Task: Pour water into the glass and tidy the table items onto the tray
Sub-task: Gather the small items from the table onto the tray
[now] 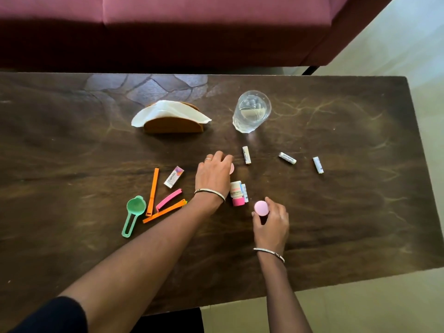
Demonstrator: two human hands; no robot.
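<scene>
Head view, one landmark: the clear faceted drinking glass (pixel 251 111), upright toward the far edge of the dark wood-grain table (pixel 72 145), w/ water already in it. Pouring step therefore judged done; tidying step is in hand. No tray is in view, so its place can't be told.

Right hand (pixel 271 224), near side of glass & well apart from it, is closed around a small upright container w/ round pale-pink cap (pixel 261 207); only the cap shows. Left hand (pixel 213 173), near-left of glass, lies curled, palm down, over a pinkish round item (pixel 231 168); whether it grips or merely covers can't be told. Just nearer than that hand lies a small white bottle w/ hot-pink cap (pixel 236 193), on its side.

Three white cylindrical tubes (pixel 246 155) are strewn just near-side & right of glass. Left of glass: wooden napkin holder w/ white napkins (pixel 171 116). Far near-left: white "camlin" box (pixel 174 176), orange & pink plastic clips (pixel 153 191), green plastic scoop (pixel 134 212).

Next move (judgement): lift the held pieces clear, locate tray, carry w/o knocking the filled glass; loose tubes may roll, so gather them singly.
</scene>
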